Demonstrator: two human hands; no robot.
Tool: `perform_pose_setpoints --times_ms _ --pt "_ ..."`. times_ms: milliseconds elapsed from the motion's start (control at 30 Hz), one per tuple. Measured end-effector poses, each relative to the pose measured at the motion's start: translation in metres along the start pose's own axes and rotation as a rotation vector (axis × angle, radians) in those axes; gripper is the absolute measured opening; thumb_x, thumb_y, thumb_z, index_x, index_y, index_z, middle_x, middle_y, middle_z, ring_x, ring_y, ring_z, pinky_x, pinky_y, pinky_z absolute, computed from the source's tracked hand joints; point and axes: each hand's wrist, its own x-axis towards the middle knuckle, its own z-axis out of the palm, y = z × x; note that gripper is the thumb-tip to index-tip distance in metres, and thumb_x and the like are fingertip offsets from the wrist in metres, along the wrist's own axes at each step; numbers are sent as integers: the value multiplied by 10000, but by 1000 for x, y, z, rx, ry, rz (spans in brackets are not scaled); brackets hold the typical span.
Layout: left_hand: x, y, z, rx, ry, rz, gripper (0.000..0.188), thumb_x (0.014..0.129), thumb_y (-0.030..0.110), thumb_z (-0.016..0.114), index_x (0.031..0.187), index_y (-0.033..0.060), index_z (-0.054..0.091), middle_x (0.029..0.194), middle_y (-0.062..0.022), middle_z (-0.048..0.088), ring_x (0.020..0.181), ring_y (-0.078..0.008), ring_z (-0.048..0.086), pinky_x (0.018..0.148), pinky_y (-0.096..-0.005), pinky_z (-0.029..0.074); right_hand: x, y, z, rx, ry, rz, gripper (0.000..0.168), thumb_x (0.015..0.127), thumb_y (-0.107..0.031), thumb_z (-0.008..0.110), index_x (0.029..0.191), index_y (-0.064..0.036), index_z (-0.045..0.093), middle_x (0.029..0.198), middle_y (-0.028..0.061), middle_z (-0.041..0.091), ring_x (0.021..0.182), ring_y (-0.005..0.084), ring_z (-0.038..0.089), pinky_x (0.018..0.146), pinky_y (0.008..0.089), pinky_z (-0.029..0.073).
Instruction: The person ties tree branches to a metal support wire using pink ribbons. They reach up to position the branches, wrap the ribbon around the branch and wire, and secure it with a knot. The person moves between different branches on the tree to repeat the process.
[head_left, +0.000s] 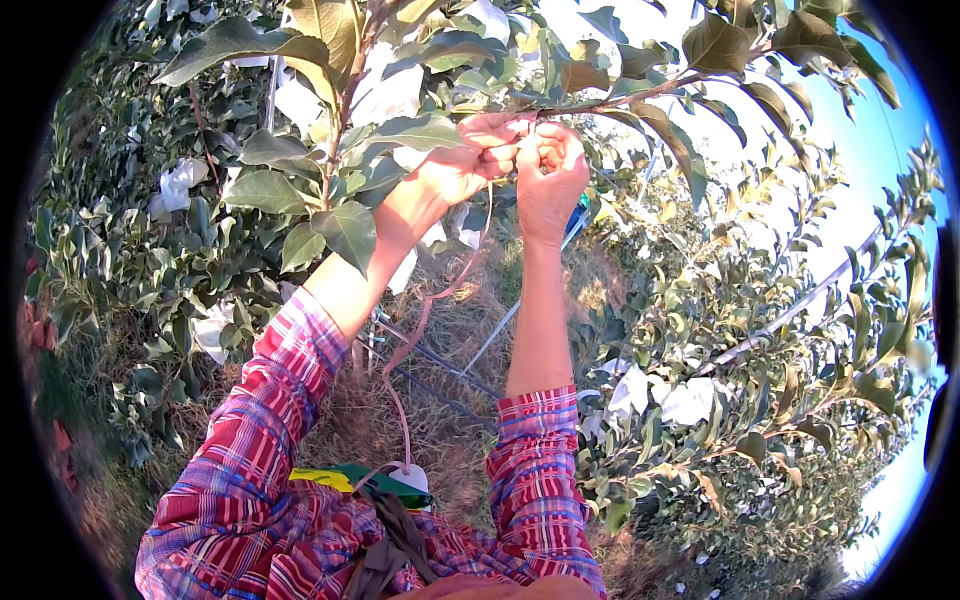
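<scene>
Both hands are raised and close together, just under a leafy fruit-tree branch (622, 100). With fingers bent, my left hand (457, 171) pinches a narrow pink ribbon (427, 307) close to the branch. My right hand (551, 184) faces it, thumb and fingers closed on a short piece of the same ribbon; the fingers partly hide the grip. From below my left hand the ribbon hangs in a loose curve down to a white roll (410, 477) at my waist. Beside that roll is a green and yellow packet (375, 480).
A leafy upright shoot (334, 142) stands in front of my left forearm. White bags (184, 182) hang among the foliage on the left, and more white bags (686, 401) on the right. A pole (795, 306) slants through the right-hand trees. Dry grass (450, 405) covers the ground.
</scene>
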Motion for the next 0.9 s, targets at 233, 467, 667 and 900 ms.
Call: perform_pose_setpoints --times_ms 233,467,667,900 --pt "-9 0 10 336 170 11 189 896 89 537 1038 -13 609 604 71 419 451 -15 273 385 -170 210 2 15 -11 -396 95 -353 93 734 2 608 825 -11 595 742 56 592 551 136 550 538 252 435" --pt "-12 -7 17 458 414 133 167 852 167 628 894 5 636 591 52 476 423 -5 310 362 -174 217 6 1 -31 146 -115 299 90 759 -48 622 697 -18 562 597 -70 452 541 7 361 466 184 256" --pt "-15 -12 22 575 212 8 282 782 301 711 764 26 650 529 40 484 395 -26 335 369 -200 214 -52 -3 -19 -716 -120 -273 113 807 -83 601 717 -30 558 596 -57 481 504 46 379 477 230 282" --pt "-14 -29 4 622 215 178 311 861 295 618 738 9 627 533 45 453 491 -23 366 423 -200 267 -35 7 -41 -398 -201 139 299 892 -264 541 1020 2 591 853 50 598 789 148 552 704 283 424"
